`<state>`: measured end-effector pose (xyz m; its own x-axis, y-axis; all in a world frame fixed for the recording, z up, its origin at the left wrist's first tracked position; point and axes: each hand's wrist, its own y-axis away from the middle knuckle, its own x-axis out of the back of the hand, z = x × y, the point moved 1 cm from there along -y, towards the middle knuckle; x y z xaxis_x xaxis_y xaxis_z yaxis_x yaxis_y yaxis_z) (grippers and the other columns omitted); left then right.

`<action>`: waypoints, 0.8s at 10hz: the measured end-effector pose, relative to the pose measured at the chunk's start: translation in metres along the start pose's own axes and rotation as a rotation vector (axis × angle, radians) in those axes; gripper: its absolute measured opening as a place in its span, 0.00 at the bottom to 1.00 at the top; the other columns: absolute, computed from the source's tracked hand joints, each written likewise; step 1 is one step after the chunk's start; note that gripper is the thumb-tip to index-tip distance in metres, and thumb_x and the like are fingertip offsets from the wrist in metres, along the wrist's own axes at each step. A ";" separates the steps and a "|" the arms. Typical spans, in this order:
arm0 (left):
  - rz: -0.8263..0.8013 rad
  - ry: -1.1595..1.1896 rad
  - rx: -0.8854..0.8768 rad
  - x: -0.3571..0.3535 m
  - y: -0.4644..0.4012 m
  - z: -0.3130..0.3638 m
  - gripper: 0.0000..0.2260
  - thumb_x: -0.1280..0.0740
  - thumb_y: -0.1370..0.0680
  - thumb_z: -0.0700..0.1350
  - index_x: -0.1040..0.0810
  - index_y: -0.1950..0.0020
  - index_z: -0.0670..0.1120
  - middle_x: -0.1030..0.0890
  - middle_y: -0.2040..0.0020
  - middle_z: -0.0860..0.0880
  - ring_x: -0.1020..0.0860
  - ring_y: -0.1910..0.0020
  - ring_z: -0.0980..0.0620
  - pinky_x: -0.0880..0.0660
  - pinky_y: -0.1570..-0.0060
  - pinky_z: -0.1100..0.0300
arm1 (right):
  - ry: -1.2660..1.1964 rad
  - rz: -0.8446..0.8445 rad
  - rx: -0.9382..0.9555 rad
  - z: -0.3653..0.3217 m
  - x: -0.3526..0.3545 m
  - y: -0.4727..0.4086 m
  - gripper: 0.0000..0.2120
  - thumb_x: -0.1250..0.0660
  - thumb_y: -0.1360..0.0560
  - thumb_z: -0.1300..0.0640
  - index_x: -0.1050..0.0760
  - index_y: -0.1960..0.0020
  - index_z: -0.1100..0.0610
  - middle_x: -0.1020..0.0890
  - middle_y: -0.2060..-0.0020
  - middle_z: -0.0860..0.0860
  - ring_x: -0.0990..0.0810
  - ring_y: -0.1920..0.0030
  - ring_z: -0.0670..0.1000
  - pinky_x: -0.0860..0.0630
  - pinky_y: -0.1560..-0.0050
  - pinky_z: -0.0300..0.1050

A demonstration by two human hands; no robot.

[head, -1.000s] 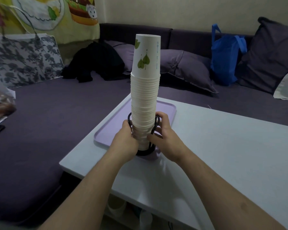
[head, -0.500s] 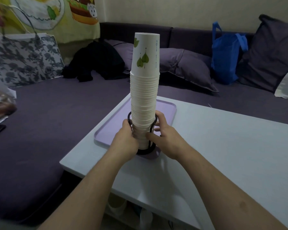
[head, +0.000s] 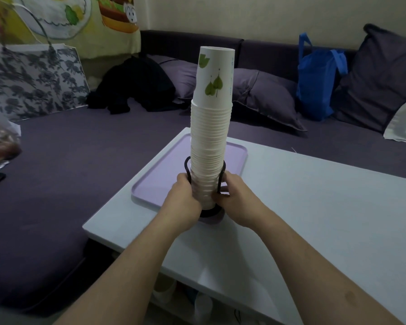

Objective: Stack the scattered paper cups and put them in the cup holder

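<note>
A: Bare skin first, nearest the camera: two forearms reach in from six o'clock and meet at the foot of the stack. The left hand (head: pixel 184 198) curls round the lower cups from the nine o'clock side, and the right hand (head: pixel 238 200) closes on them from three o'clock, its fingers (head: pixel 223 189) against one black upright.

B: Has anything shifted over the last second?

A: Very little. The tall stack of white paper cups (head: pixel 210 141) already stood in the black wire cup holder (head: pixel 221 174) a second ago, with both hands at its base. Since then the right hand has slid slightly lower, and the stack looks a touch straighter.

B: So what does that tell you about the task?

A: I judge the stacking finished and the placing nearly so. The hands seem only to be seating and steadying the column, whose bottom end is hidden behind them.

B: Where does the holder sit?

A: On the near edge of the flat lilac rectangular tray (head: pixel 234 156), which lies on the white counter (head: pixel 314 207). I see no loose cups on it.

B: And farther off?

A: At twelve o'clock the top cup, printed with green leaves (head: pixel 214 86), rises before the dark purple sofa (head: pixel 80 148). A blue fabric bag (head: pixel 317 87) rests at two o'clock.

B: Any risk?

A: Such a tall column could lean once both hands let go.
</note>
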<state>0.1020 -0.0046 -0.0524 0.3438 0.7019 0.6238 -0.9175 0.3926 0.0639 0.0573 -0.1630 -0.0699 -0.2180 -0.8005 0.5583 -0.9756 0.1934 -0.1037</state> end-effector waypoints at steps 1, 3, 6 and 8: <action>-0.009 -0.030 0.004 -0.001 0.002 0.001 0.09 0.38 0.18 0.38 0.35 0.41 0.46 0.26 0.55 0.50 0.27 0.61 0.54 0.34 0.68 0.61 | 0.071 0.032 -0.053 0.003 -0.001 0.000 0.12 0.31 0.19 0.61 0.25 0.38 0.50 0.19 0.44 0.49 0.17 0.45 0.53 0.18 0.41 0.59; -0.006 -0.065 0.008 0.000 0.003 0.002 0.11 0.39 0.19 0.35 0.36 0.41 0.46 0.27 0.55 0.50 0.28 0.61 0.54 0.34 0.68 0.61 | 0.142 0.027 -0.057 0.001 -0.003 0.005 0.06 0.33 0.17 0.58 0.25 0.41 0.55 0.18 0.44 0.51 0.18 0.43 0.56 0.20 0.40 0.59; -0.017 -0.039 0.049 -0.001 0.001 -0.004 0.18 0.38 0.19 0.33 0.33 0.29 0.41 0.26 0.54 0.50 0.28 0.60 0.55 0.34 0.67 0.62 | 0.160 0.009 -0.088 0.004 -0.002 0.006 0.09 0.30 0.20 0.59 0.23 0.40 0.57 0.17 0.44 0.51 0.17 0.43 0.56 0.19 0.40 0.58; -0.011 0.079 0.130 0.010 0.010 -0.013 0.33 0.37 0.21 0.30 0.41 0.17 0.45 0.26 0.25 0.44 0.26 0.29 0.44 0.22 0.38 0.51 | 0.079 0.041 -0.161 0.004 0.010 0.021 0.25 0.26 0.23 0.60 0.27 0.27 0.54 0.20 0.38 0.49 0.19 0.41 0.50 0.20 0.38 0.44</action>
